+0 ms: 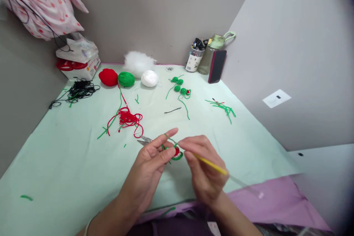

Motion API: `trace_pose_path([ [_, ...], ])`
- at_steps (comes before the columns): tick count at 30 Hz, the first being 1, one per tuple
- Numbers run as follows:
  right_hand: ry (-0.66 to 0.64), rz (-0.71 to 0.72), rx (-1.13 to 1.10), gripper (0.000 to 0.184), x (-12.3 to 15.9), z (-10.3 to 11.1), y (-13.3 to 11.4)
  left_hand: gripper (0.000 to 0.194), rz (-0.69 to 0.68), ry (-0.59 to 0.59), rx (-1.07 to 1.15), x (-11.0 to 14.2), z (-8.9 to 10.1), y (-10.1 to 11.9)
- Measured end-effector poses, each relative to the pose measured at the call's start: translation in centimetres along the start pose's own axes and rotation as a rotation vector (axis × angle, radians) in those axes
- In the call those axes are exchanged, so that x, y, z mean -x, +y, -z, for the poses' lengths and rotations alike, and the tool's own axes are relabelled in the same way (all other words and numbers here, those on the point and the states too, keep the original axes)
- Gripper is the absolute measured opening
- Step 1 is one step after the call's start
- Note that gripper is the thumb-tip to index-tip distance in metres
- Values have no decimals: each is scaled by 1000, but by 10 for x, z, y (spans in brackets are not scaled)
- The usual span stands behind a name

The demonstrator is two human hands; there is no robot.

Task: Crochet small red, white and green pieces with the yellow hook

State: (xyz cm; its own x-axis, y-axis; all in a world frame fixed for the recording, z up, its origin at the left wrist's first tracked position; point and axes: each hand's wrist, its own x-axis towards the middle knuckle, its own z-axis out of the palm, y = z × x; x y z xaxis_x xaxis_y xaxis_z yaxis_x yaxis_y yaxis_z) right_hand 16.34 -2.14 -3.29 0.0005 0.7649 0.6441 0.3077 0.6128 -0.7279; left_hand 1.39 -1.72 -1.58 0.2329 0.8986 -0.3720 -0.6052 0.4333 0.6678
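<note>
My left hand pinches a small round crochet piece with a red middle, a white ring and a green edge. Green yarn runs from the piece over my raised left index finger. In my right hand is a crochet hook with a yellow handle, gripped like a pen and slightly blurred. Its tip meets the green edge of the piece, though my fingers hide the exact spot. Scissors lie on the table just behind my left hand, their handles hidden.
Red, green and white yarn balls sit at the back beside white stuffing. Loose red yarn lies mid-table. Small green crochet balls, green scraps, a propped phone and a bottle stand or lie beyond.
</note>
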Motion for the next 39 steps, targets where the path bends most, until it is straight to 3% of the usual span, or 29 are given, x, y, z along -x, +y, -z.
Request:
trace_pose_path([
  [5,46,-256,-387,18,-12,8,0,44,-87,-10,-103,3,3,8],
  [11,-53,-285,-462,17,-16,-3,-1,40,-93,-53,-168,4,3,2],
  [14,-66,-194,-282,21,-14,-3,-4,35,-128,1,-189,2,5,0],
  [16,-111,-45,-43,25,-10,-2,-5,35,-143,31,-146,0,5,-1],
  [18,-165,133,167,32,-5,-1,-5,39,-100,33,-57,-2,4,-1],
  [20,-158,206,224,37,-3,0,-4,41,-14,4,33,-4,4,-1],
  [24,-33,-63,-91,29,-11,5,-4,39,38,-10,34,-5,6,3],
  [27,12,-257,-357,20,-18,9,-3,41,-43,24,-90,-3,8,5],
  [29,-5,-291,-388,21,-17,9,-2,39,-129,42,-150,-1,6,3],
  [32,-75,-99,-83,27,-8,2,-2,43,-194,49,-136,1,2,-3],
  [35,-73,173,222,42,2,-5,-1,47,-80,9,-20,1,-2,-6],
  [37,-54,166,184,43,3,-5,0,44,-1,-23,43,-1,-2,-5],
  [39,-29,49,46,36,0,-1,-1,41,28,-37,58,-2,-1,-2],
])
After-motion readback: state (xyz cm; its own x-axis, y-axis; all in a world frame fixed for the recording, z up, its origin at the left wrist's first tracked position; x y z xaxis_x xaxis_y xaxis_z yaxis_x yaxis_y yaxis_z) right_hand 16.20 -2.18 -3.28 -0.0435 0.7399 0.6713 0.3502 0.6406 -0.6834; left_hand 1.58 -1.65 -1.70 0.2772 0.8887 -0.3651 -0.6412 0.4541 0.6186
